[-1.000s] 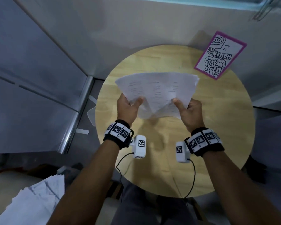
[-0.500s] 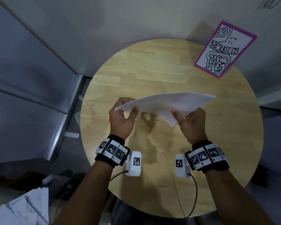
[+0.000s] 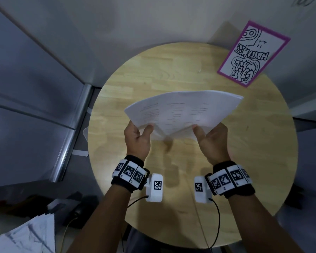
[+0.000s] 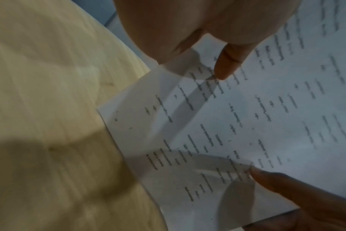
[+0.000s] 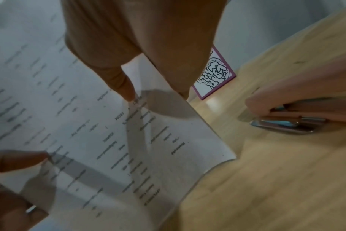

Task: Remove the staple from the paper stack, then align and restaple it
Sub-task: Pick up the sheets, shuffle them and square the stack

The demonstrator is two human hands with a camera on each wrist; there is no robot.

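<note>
The white printed paper stack (image 3: 182, 110) hangs in the air over the round wooden table (image 3: 171, 70), bowed, its text side facing up toward me. My left hand (image 3: 142, 130) pinches its near left part, thumb on top and fingers underneath. My right hand (image 3: 202, 132) pinches the near right part the same way. The left wrist view shows the paper stack (image 4: 227, 125) from below, with a corner free. In the right wrist view, a pink stapler (image 5: 298, 114) with a metal base lies on the table to the right of the paper stack (image 5: 89, 125). No staple shows.
A purple-framed card (image 3: 252, 53) with black lettering leans at the table's far right edge. Loose white sheets (image 3: 26, 238) lie low at the left, off the table. A grey wall and a metal rail run along the left.
The stack, first held with its face toward me, tipped nearly edge-on half a second ago, and now tilts back with its text showing. Both hands keep their hold.
</note>
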